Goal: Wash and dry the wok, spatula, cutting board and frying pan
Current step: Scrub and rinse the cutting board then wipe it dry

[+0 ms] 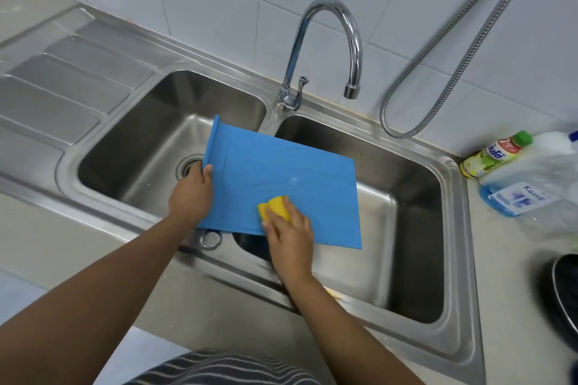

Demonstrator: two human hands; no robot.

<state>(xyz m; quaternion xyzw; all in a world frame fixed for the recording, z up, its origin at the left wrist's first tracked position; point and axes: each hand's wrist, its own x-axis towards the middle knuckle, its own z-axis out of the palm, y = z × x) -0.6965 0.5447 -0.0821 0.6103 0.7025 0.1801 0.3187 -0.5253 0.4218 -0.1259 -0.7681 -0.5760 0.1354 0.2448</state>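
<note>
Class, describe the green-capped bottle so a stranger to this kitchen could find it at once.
Find the double steel sink, then the counter on its right. Beside the big clear jug of blue liquid is the small bottle; it alone has a green cap and lime-yellow label.

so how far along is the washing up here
Nothing looks finished yet. In hand: the left hand grips the blue cutting board over the sink while the right hand scrubs it with a yellow sponge. No water runs from the faucet, so rinsing and drying are left. A dark pan sits on the counter at right. Wok and spatula aren't clearly in view.
</note>
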